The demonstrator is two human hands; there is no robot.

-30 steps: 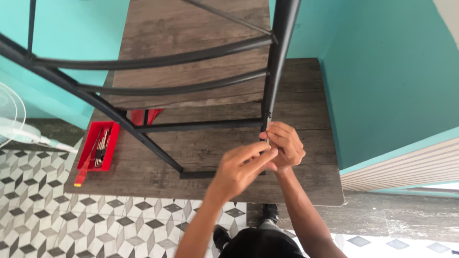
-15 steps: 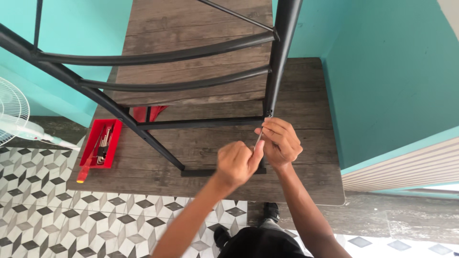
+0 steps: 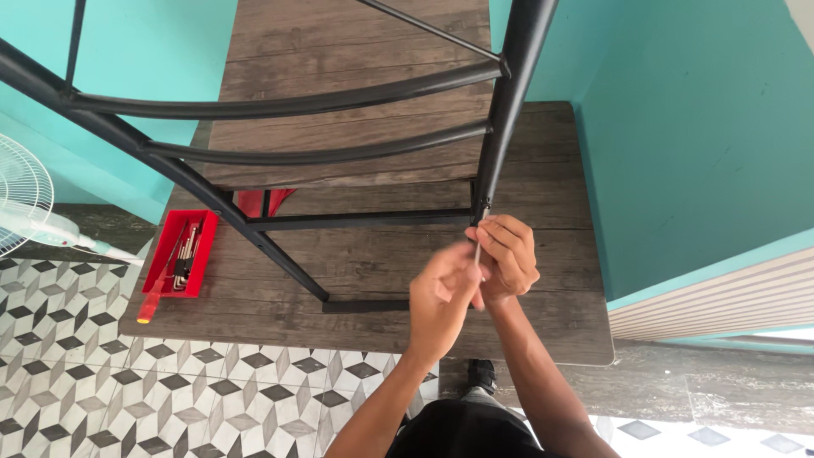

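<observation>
The person is standing at a dark wood-grain bench (image 3: 560, 339) with a black metal chair frame (image 3: 509, 110) lying tipped on it, its two curved back slats (image 3: 297, 106) running across the upper view and a straight crossbar (image 3: 356, 220) joining the legs lower down. Both hands are working at the lower end of the right-hand upright, where it is meeting the crossbar. The right hand (image 3: 509, 259) is closing loosely around a thin silvery tool, most likely a hex key (image 3: 476, 254), whose shaft is pointing up toward a small fitting at the joint (image 3: 483, 208); whether the tip is seated in a fastener cannot be told. The left hand (image 3: 443, 293) is curling in beside the right, fingers bent and touching or nearly touching the key's lower end; it is blurred, so its exact grip cannot be told. To the left on the bench, a red tool case (image 3: 180, 254) is lying open with more keys inside, and an orange-tipped handle (image 3: 146, 309) is sticking out past its near end. A white pedestal fan (image 3: 25, 212) is standing at the left edge above a patterned tile floor (image 3: 170, 399), with turquoise walls (image 3: 695, 127) on either side. Judging progress: the frame's slats and crossbar are already joined, so assembly looks well along, with this joint in hand; no seat panel is clearly identifiable as mounted.
</observation>
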